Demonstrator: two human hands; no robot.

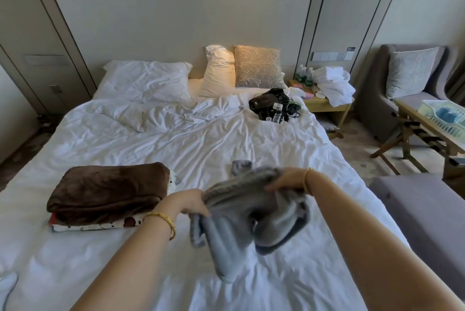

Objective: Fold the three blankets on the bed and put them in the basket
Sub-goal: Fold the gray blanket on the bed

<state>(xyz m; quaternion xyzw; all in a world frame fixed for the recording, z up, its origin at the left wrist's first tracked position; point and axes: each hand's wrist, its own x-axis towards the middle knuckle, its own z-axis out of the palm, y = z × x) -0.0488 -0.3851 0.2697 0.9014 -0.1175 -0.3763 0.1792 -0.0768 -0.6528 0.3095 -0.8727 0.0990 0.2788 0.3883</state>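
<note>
1. Grey fleece, bunched and blurred, hangs above the white bed (226, 139) at about 6 o'clock in the view: this is the grey blanket (249, 212), gathered in both hands, its lower folds drooping toward the sheet.
2. Her left hand (191, 203) is closed on the blanket's left edge, fingers curled into the cloth; a gold bracelet sits on that wrist.
3. Her right hand (286, 180) clamps the top of the bundle from above at 1 o'clock of the left hand, fingers pressed down over the fabric; it too wears a gold bangle.
4. At 9 o'clock of the hands lies a folded brown blanket (110, 190), resting on top of a folded white spotted blanket (100, 225) whose edge shows beneath it.
5. A small grey piece of cloth (241, 167) pokes out just behind the bundle at 12 o'clock; I cannot tell whether it belongs to the same blanket.
6. Far up the bed at 1 o'clock sits a black tangle of devices and cables (275, 105), with pillows (219, 71) against the headboard at 12.
7. A nightstand (324, 102) piled with white towels stands at 2 o'clock; a pale plastic basket (442, 114) sits on a wooden table at 3 o'clock, well apart from the blankets.
</note>
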